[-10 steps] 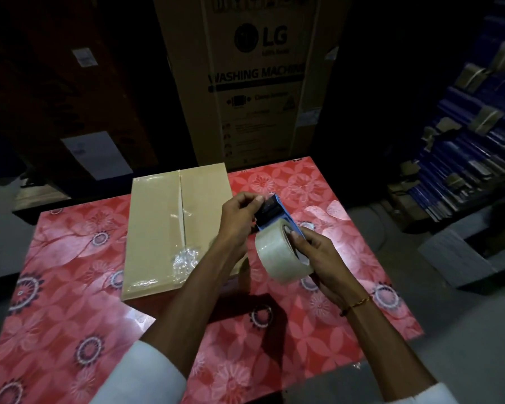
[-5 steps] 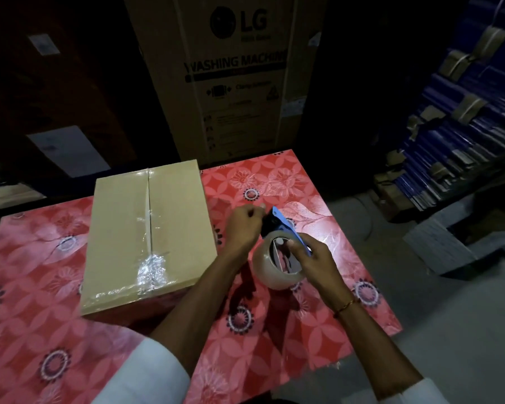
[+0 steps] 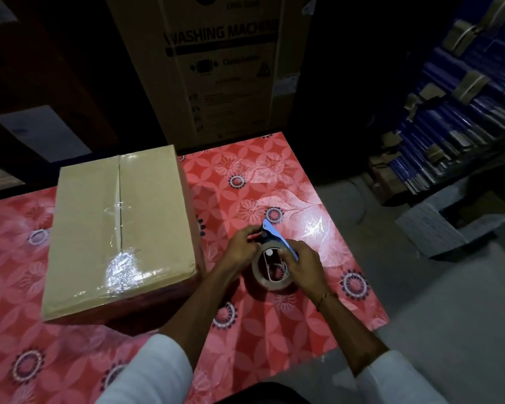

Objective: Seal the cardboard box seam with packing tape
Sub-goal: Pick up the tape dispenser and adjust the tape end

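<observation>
Left grip: the left hand [image 3: 243,248] is pinching the front end of the blue tape dispenser [image 3: 275,237], fingers pressed together at the cutter end, seemingly picking at the loose tape end.
Right grip: the right hand [image 3: 303,265] is wrapping over the tape roll [image 3: 270,276] and the dispenser handle, fingers curled shut on it.
Roll: it is sitting low over the red flowered bench [image 3: 274,182], touching it or just above; I cannot tell which.
Box: the cardboard box [image 3: 120,228] is lying on the bench to the left of both hands, apart from them.
Seam: the seam [image 3: 119,205] is running down the lid middle, shiny tape already lying along it and bunching in wrinkles near the front edge.
Risk: the tape end is likely slipping back onto the roll or folding onto itself if the pinch loosens; another strip over the wrinkled patch may be lifting and trapping air.
</observation>
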A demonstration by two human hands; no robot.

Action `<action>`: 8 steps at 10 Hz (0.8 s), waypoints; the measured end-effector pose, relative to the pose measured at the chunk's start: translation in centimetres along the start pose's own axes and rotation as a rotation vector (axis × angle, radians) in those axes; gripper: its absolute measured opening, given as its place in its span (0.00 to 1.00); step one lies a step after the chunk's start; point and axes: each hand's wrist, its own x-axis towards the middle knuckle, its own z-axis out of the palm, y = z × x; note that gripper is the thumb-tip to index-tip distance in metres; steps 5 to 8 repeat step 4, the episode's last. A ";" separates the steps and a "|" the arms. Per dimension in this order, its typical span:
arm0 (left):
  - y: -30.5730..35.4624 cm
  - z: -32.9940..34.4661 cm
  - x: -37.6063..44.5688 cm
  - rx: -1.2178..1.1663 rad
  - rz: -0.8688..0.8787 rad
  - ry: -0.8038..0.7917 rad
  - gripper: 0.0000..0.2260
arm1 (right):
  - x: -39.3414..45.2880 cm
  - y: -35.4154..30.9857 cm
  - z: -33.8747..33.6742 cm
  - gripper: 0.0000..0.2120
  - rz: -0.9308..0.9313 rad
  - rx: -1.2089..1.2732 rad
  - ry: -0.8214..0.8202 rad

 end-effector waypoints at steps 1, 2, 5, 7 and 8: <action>-0.7 0.4 0.7 -0.030 -0.016 -0.007 0.21 | 0.2 0.2 0.1 0.14 -0.007 -0.008 -0.009; -0.4 0.3 1.1 0.019 -0.016 -0.019 0.20 | 0.4 -0.1 0.0 0.17 0.017 -0.043 -0.033; 1.3 -0.3 1.3 0.194 0.024 0.096 0.20 | 1.4 -1.4 -0.3 0.19 0.021 -0.093 -0.007; 1.3 -0.3 1.3 0.194 0.024 0.096 0.20 | 1.4 -1.4 -0.3 0.19 0.021 -0.093 -0.007; 1.3 -0.3 1.3 0.194 0.024 0.096 0.20 | 1.4 -1.4 -0.3 0.19 0.021 -0.093 -0.007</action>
